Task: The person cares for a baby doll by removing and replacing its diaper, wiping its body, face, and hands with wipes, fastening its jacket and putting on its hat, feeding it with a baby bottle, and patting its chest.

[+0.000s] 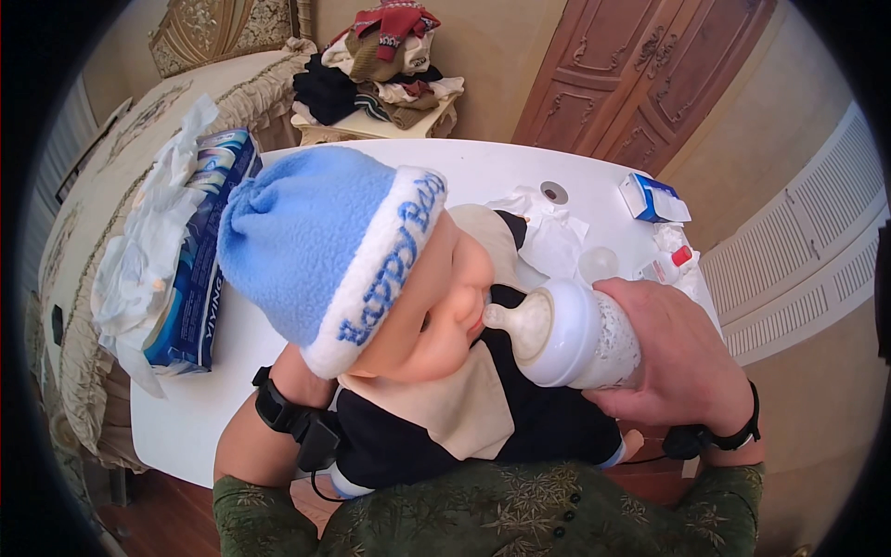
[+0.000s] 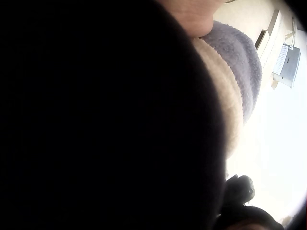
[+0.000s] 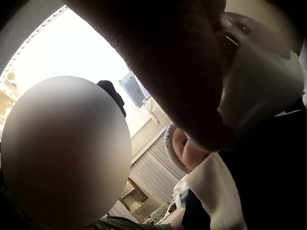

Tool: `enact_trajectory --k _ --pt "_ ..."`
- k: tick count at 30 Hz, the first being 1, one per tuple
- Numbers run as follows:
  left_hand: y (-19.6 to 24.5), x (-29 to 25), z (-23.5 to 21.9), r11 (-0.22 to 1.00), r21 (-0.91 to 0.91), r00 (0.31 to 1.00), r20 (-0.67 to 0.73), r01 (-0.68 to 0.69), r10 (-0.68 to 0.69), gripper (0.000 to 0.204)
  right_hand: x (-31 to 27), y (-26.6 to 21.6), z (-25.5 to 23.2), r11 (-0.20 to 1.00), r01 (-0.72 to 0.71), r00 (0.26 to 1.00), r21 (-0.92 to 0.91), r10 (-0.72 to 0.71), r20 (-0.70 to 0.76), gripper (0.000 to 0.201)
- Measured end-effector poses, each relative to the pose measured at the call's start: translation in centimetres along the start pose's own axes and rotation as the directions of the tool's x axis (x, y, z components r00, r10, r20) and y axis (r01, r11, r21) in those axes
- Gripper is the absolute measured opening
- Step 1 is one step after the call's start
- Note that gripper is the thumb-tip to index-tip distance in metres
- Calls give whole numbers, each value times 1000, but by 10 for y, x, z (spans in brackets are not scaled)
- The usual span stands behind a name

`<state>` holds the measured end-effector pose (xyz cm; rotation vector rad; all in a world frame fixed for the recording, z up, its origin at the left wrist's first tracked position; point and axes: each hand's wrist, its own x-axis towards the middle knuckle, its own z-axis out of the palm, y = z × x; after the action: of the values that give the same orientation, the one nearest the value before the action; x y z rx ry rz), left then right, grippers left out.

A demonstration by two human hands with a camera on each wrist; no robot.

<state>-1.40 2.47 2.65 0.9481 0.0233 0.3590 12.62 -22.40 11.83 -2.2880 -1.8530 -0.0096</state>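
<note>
A doll (image 1: 432, 334) in a blue fleece hat (image 1: 302, 241) and a black and cream outfit lies across the person's front. The right hand (image 1: 673, 357) grips a milk bottle (image 1: 580, 339), its nipple touching the doll's lips. In the right wrist view that hand (image 3: 168, 62) is curled round the bottle (image 3: 264, 76). Most of the left hand (image 1: 304, 376) is hidden behind the doll's head. A dark shape fills much of the left wrist view, where a little of the left hand (image 2: 192, 17) shows against the hat (image 2: 237, 57).
On the white table (image 1: 186, 427) are a blue diaper pack (image 1: 209, 269) with white wipes on it, a tape roll (image 1: 554, 192), a small blue and white box (image 1: 653, 198) and a red-capped bottle (image 1: 666, 267). Clothes (image 1: 385, 70) are piled on a stand behind.
</note>
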Motion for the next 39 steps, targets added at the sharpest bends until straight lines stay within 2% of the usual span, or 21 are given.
enact_trajectory --k 4,6,7,9,10,18,22,36,39 --pt "-1 2 4 993 106 998 29 -58 56 53 0 -1 -3 1000 14 1000 -19 -14 -1 77" --pt "-1 5 5 996 -88 987 157 -17 31 49 0 -2 -4 999 21 1000 -24 -21 -5 78" --pt "-1 4 8 996 -88 987 157 -17 31 49 0 -2 -4 999 21 1000 -24 -21 -4 78" --pt "2 2 16 999 22 999 -27 -38 39 35 0 -2 -6 999 29 1000 -46 -29 -2 78" --pt "3 2 18 999 22 999 -27 -39 39 35 -1 -2 -6 999 29 1000 -46 -30 -1 78" --pt "10 8 24 995 61 976 204 -85 71 15 0 -5 -9 998 36 999 -52 -36 1 81" --pt "10 8 26 998 36 982 181 -55 48 15 -1 -4 -9 997 35 999 -65 -35 1 81" --pt "11 8 27 974 179 980 166 -143 113 10 -1 -5 -11 997 34 999 -70 -35 -9 79" --pt "11 7 26 978 164 982 156 -129 103 11 -1 -5 -11 997 26 1000 -67 -27 -12 79"
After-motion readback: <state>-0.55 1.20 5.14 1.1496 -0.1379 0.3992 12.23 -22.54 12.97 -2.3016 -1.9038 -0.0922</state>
